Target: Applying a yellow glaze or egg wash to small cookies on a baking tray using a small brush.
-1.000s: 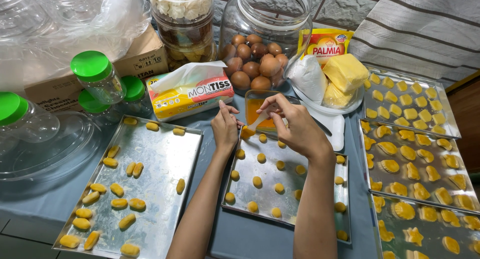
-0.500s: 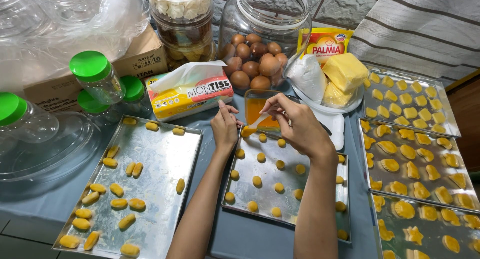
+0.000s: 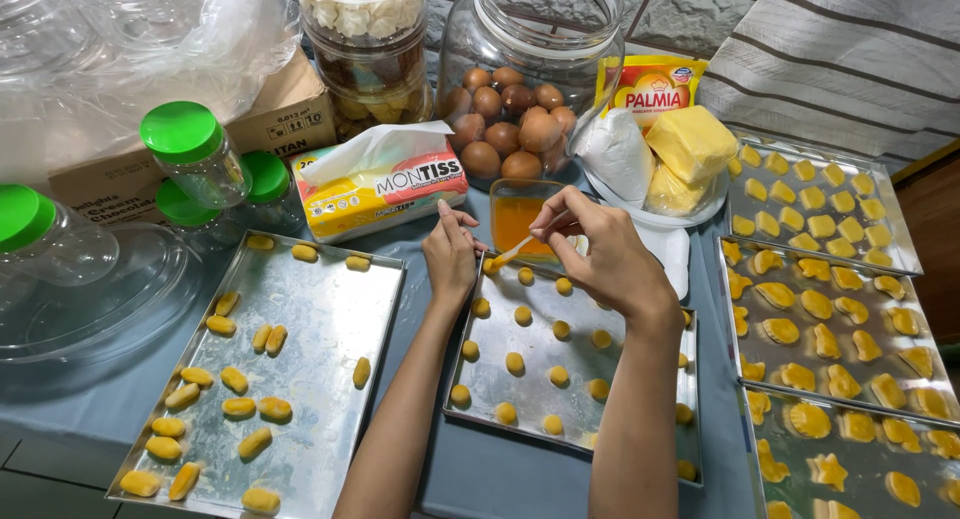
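Our right hand (image 3: 605,254) pinches a small brush (image 3: 520,247), its tip now lowered onto the dough ball (image 3: 492,266) at the far left corner of the middle tray (image 3: 575,434); half a second ago the tip was a little higher, so the glazing stroke has only just landed. Our left hand (image 3: 452,257), fingers pressed together, steadies that ball from the left, as before. Just beyond the tray's far edge stands the square dish of orange glaze (image 3: 520,216). The bristles hide behind our fingers, the right tray (image 3: 830,384) is cut off at the frame's bottom edge, and we cannot tell which balls are already glazed.
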